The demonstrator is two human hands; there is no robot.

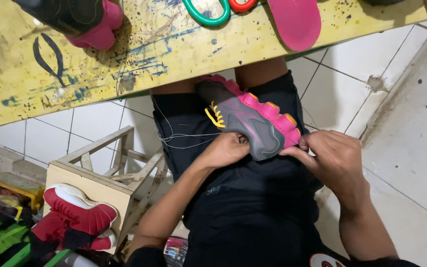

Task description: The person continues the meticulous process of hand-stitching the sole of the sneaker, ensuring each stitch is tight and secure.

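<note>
A grey sports shoe (pixel 245 118) with a pink lugged sole and yellow laces lies across my lap. My left hand (pixel 225 150) presses against the shoe's side near the toe, with thin thread (pixel 179 136) running from it toward the left. My right hand (pixel 333 157) pinches the toe end at the sole edge. Whether a needle is in either hand I cannot tell.
A paint-spattered yellow workbench (pixel 65 74) spans the top, bearing another grey and pink shoe (pixel 82 22), a pink insole (pixel 296 21) and green-handled scissors (pixel 206 14). A wooden stool (pixel 107 183) stands at the left with red and white shoes (pixel 75 217) beside it. White floor tiles lie at the right.
</note>
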